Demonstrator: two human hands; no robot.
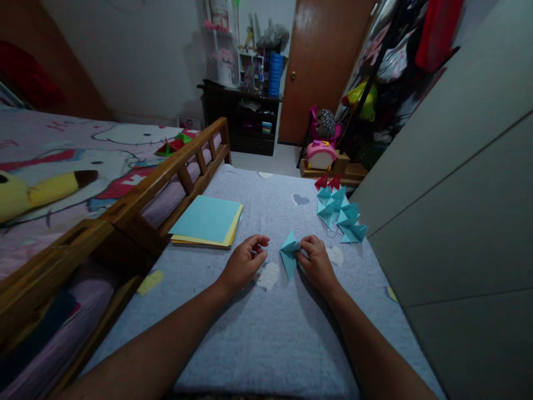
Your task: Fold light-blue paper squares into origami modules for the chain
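Note:
My right hand (316, 262) pinches a folded light-blue paper piece (288, 254) at its right edge, holding it just above the grey blanket (266, 328). My left hand (245, 262) rests on the blanket a little to the left of the piece, fingers loosely curled with nothing in them. A stack of square paper sheets (207, 222), blue on top and yellow below, lies ahead to the left. Several finished blue folded pieces (342, 214) and two red ones (327, 181) lie in a row ahead to the right.
A wooden bed rail (166, 178) runs along the left, with a cartoon-print bed (62, 161) beyond it. A grey wardrobe (458, 183) stands close on the right. A dark shelf unit (244, 119), a wooden door (320, 66) and toys (322, 147) are at the far end.

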